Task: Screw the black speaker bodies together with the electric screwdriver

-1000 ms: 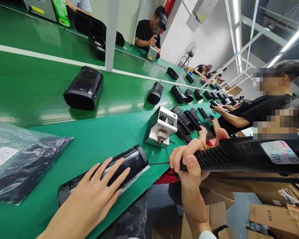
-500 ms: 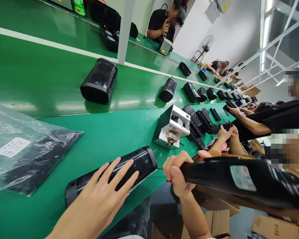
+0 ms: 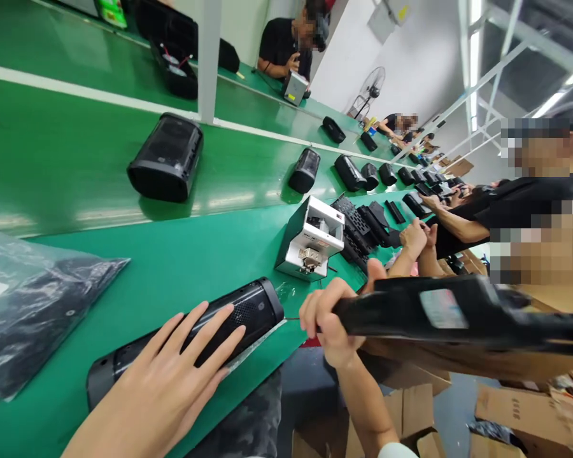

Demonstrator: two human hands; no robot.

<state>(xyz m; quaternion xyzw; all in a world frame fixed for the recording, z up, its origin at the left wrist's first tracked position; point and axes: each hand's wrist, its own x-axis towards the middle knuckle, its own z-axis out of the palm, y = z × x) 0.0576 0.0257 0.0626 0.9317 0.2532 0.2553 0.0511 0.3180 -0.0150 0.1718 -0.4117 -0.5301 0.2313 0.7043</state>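
Observation:
A long black speaker housing [image 3: 241, 310] lies on its side at the near edge of the green bench [image 3: 181, 261]. My left hand [image 3: 172, 381] rests flat on top of it, fingers spread, pressing it down. My right hand [image 3: 327, 318] is wrapped around the front of a black electric screwdriver [image 3: 439, 312], whose thin bit points at the housing's right end. The bit tip is at or just short of that end face; contact cannot be told.
A white and black screw feeder box [image 3: 310, 245] stands behind the housing. A plastic bag of black parts [image 3: 33, 305] lies at left. Black speakers [image 3: 167, 159] ride the conveyor. Co-workers' arms [image 3: 453, 226] work at right; cardboard boxes [image 3: 525, 420] sit below.
My right hand has brought the screwdriver left, its bit closer to the housing's end. My left hand stays pressed on the housing. The view shifted slightly.

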